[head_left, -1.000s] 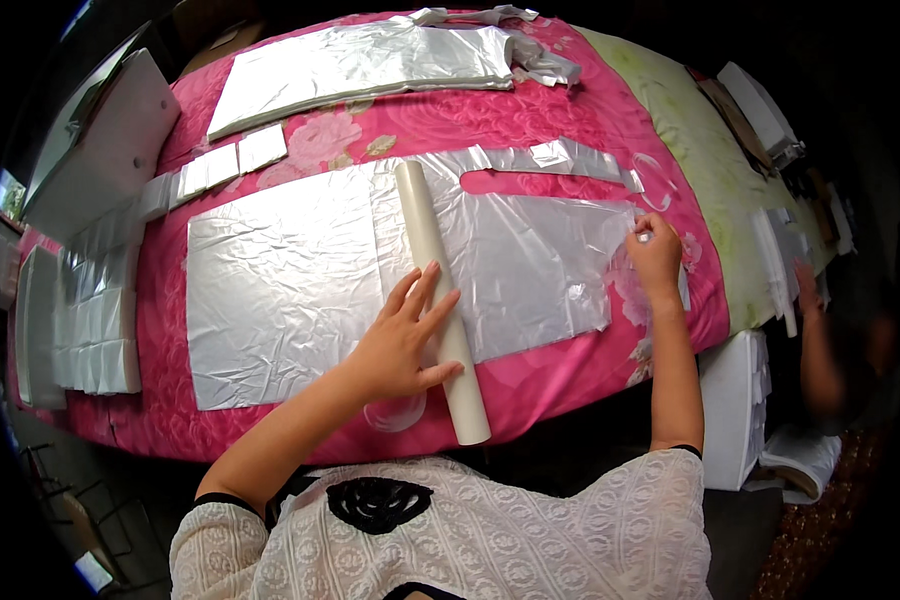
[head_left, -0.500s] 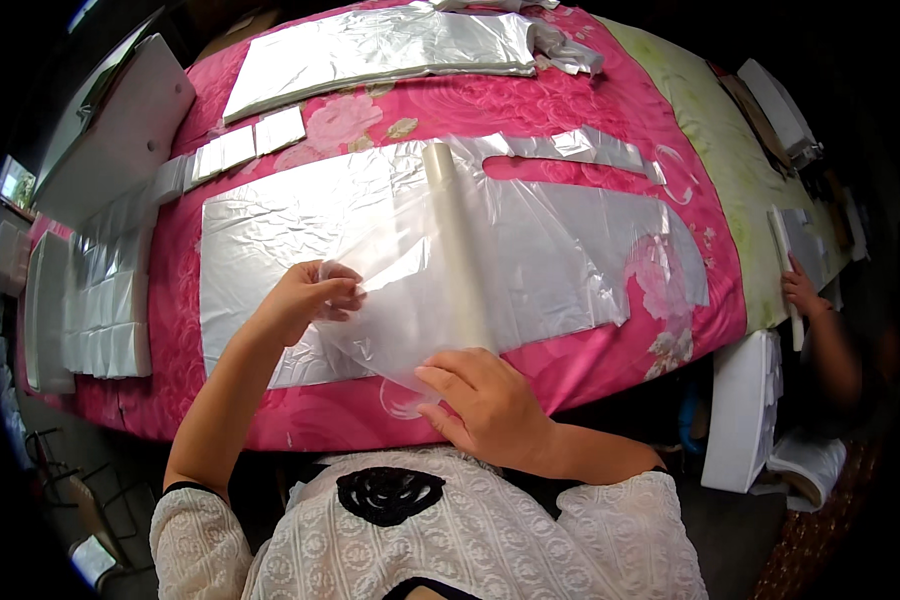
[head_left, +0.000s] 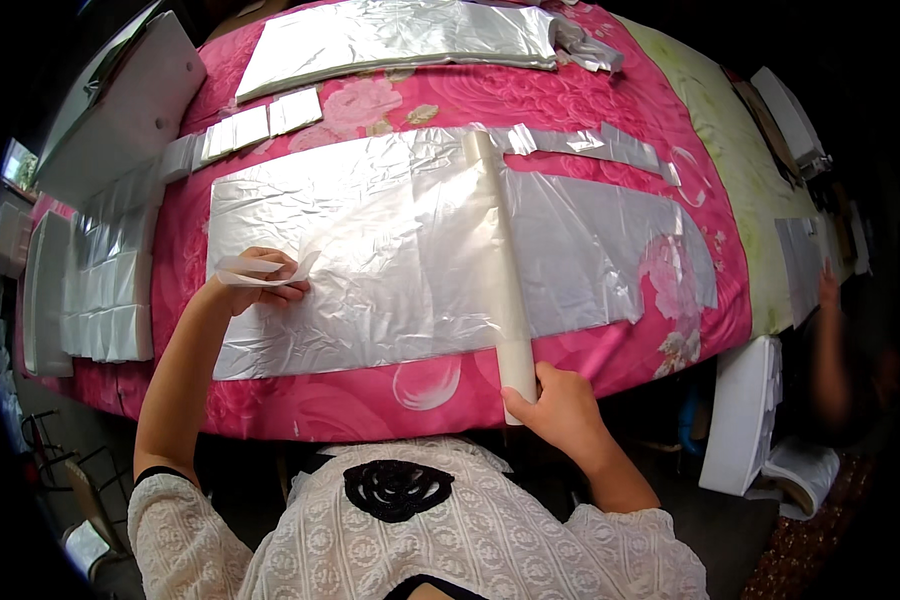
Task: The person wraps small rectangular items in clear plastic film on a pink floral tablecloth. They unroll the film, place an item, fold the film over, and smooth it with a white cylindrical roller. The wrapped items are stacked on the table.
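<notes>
A stack of shiny translucent plastic sheets (head_left: 370,330) lies flat on a pink flowered cloth. Across it, slanting slightly, rests a pale cream roll of plastic film (head_left: 507,270). My right hand (head_left: 560,400) is closed around the near end of that roll, past the sheets' edge. At the left part of the stack, my left hand (head_left: 268,285) pinches a loose translucent plastic strip (head_left: 255,270), which loops over the fingers. More clear film with a curved end (head_left: 580,260) spreads to the right of the roll.
Farther back lies a thick folded stack of plastic (head_left: 400,45). Small white packets (head_left: 110,300) stand in rows at left beside a white panel (head_left: 125,120). A thin film strip (head_left: 600,147) lies behind the roll. At right, another person's blurred hand (head_left: 828,290) is near a grey sheet (head_left: 798,265).
My left hand has drawn left and toward me with the film strip. My right hand and the roll have shifted right, and the fingers now wrap the roll's near end.
</notes>
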### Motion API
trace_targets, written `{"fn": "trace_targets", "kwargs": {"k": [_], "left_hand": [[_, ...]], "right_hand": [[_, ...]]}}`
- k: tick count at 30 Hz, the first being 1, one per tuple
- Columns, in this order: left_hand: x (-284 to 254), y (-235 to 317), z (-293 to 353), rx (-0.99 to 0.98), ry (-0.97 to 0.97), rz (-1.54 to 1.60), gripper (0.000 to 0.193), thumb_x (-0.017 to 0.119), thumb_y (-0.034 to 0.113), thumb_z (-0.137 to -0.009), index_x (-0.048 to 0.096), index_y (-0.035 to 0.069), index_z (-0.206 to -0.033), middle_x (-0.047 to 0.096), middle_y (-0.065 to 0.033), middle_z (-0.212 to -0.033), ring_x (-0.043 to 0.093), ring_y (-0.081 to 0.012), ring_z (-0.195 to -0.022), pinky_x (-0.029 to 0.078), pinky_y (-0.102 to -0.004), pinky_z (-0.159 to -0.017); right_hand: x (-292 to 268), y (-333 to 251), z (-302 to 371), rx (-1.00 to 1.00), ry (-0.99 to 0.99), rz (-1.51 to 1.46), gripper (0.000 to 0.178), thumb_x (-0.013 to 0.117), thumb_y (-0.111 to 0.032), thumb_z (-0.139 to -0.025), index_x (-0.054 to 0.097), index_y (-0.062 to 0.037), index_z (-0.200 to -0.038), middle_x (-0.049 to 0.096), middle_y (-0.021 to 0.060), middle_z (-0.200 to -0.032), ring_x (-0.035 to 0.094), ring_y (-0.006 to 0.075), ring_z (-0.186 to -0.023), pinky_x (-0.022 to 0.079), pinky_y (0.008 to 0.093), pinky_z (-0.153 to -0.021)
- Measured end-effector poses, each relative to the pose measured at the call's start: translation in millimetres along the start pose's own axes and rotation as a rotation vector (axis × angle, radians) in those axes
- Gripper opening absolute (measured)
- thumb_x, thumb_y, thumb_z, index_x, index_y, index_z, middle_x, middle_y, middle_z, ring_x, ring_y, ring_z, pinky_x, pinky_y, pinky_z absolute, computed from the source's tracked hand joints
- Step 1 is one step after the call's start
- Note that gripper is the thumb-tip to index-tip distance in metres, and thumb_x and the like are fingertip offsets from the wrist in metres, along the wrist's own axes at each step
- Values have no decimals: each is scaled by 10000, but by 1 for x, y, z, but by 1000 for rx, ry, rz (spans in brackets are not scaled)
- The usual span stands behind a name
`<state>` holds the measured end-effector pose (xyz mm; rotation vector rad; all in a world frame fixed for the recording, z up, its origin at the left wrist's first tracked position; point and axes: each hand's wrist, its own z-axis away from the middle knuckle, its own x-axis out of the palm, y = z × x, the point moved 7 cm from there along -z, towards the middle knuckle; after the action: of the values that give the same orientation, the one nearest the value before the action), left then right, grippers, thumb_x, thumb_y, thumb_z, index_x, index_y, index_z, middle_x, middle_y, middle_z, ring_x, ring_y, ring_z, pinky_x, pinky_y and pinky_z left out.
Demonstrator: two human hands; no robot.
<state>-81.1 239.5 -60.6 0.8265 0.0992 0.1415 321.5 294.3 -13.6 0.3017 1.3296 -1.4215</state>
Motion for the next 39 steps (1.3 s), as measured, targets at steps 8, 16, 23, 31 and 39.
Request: {"fn": "trace_targets", "kwargs": {"k": [8, 16, 23, 31, 39], "left_hand": [[-110, 43, 94, 126, 747, -1399, 173, 550, 60, -726, 627, 14, -873, 636, -190, -792, 612, -339, -716, 482, -407, -658], [96, 120, 76, 999, 450, -1079, 310, 565, 45, -830, 535, 14, -1136, 583, -175, -1120, 557, -344, -1028, 455, -387, -871], [234, 77, -10, 1031, 294, -830, 558, 488, 136, -866, 302, -44, -1361, 297, -231, -1421, 281, -363, -1326, 243, -424, -1089], [249, 58, -27, 977, 415, -1106, 607, 382, 178, -839, 258, -114, -1357, 273, -263, -1425, 226, -366, -1356, 143, -449, -1120], [251, 59, -28, 965, 415, -1141, 604, 353, 180, -842, 258, -136, -1348, 269, -286, -1419, 231, -372, -1353, 141, -448, -1119]], "right_hand": [[-7, 4, 1, -21, 27, 18, 453, 651, -418, -730, 582, 30, -746, 611, 217, -666, 619, 377, -645, 493, 451, -599], [-6, 11, 3, -27, 46, 45, 455, 656, -425, -722, 584, 24, -744, 612, 211, -666, 619, 375, -642, 492, 452, -599], [-9, 5, 3, 1, -7, 37, 461, 670, -430, -715, 588, 21, -758, 618, 210, -678, 622, 368, -644, 492, 439, -603], [-26, -11, -49, -74, -80, -38, 517, 659, -483, -772, 633, 32, -781, 629, 169, -675, 631, 291, -624, 486, 364, -584], [-42, -27, -240, -18, -4, -706, 429, 604, -367, -840, 628, 56, -905, 647, 137, -765, 626, 218, -668, 498, 329, -649]]}}
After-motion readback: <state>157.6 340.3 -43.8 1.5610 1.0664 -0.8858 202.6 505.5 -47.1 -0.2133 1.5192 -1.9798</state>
